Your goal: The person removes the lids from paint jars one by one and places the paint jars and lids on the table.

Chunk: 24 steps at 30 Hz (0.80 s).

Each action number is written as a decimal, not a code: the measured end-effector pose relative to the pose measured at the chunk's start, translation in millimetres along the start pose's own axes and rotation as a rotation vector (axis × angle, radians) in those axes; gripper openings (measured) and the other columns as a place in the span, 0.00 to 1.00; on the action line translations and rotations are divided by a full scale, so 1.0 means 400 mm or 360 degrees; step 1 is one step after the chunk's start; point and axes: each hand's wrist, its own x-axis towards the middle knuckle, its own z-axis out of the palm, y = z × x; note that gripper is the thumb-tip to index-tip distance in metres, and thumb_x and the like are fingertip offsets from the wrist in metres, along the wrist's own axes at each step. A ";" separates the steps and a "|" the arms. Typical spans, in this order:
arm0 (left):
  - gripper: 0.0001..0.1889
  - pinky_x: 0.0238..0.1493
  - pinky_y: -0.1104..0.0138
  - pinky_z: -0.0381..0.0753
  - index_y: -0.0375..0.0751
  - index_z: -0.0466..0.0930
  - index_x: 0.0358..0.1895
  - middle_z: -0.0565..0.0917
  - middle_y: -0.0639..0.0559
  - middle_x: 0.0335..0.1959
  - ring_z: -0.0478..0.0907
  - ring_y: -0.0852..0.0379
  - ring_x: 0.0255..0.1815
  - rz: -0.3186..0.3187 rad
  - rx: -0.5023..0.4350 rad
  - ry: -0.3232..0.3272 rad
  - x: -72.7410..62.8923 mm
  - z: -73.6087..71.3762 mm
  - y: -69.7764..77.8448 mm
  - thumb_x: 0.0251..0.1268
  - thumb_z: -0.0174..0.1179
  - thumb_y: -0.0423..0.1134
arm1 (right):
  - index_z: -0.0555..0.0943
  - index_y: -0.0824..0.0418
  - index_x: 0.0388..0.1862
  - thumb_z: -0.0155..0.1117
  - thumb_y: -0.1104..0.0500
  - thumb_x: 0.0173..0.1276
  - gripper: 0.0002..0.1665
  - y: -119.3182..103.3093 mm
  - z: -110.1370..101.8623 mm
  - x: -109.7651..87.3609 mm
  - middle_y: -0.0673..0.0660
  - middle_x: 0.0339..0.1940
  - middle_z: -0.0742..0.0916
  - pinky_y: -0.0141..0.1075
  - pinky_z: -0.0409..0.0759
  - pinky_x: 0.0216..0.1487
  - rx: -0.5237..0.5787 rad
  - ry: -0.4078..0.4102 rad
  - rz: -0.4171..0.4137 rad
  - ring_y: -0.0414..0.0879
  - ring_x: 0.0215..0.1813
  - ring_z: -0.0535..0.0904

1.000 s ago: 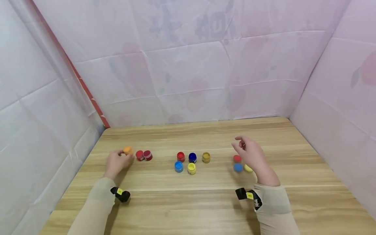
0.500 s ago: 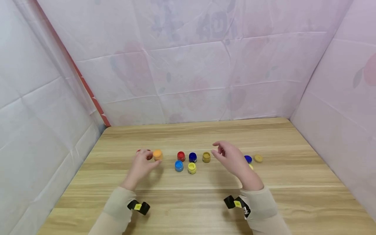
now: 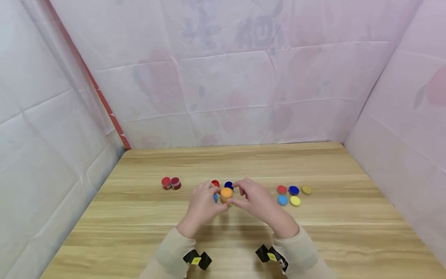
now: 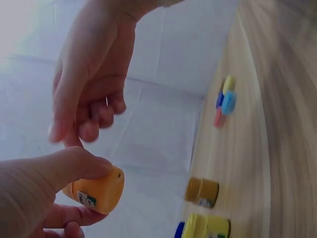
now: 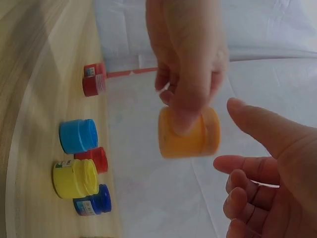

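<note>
My left hand pinches a small orange paint jar between thumb and fingers, lifted above the table. In the right wrist view the capped end of the orange jar faces my right hand. The thumb and forefinger of that hand are spread around the lid end, apart from it and holding nothing. Beneath the hands stand uncapped jars: red, dark blue, light blue and yellow. A gold jar, hidden behind my right hand in the head view, shows in the left wrist view.
Two capped jars, a red one and a dark red one, stand side by side at the left. Lids lie grouped at the right: red, dark blue, gold, light blue, yellow. White cloth encloses the table.
My left hand has carried the orange jar from the far left to the middle. My right hand has moved left from over the lids to meet it, uncovering them.
</note>
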 end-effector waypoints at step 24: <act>0.18 0.39 0.63 0.67 0.43 0.82 0.31 0.71 0.55 0.28 0.66 0.57 0.31 0.0108 0.0018 0.0567 0.003 0.099 0.064 0.45 0.72 0.52 | 0.77 0.58 0.30 0.70 0.42 0.54 0.22 0.012 -0.008 -0.008 0.51 0.26 0.73 0.34 0.66 0.24 -0.0056 0.0147 0.0292 0.44 0.24 0.66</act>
